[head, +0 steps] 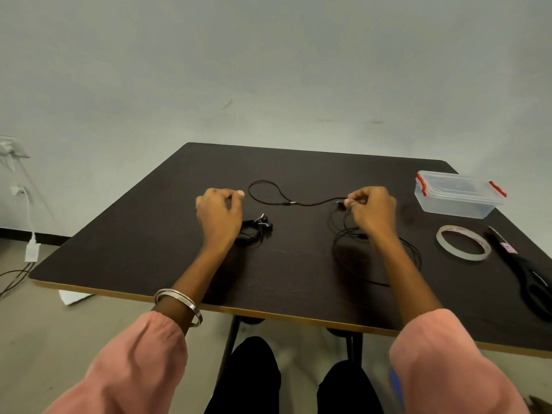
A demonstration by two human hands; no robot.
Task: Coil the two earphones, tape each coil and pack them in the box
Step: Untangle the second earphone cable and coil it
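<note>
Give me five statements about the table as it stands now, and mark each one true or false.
1. The clear plastic box has its lid on. True.
2. The tape roll lies inside the box. False: it lies flat on the table, nearer the person than the box.
3. The right hand pinches the loose black earphone cable. True.
4. The scissors lie left of the left hand. False: they lie at the table's right edge, beside the tape roll.
5. The bundled earphone lies on the table beside the left hand. True.
</note>
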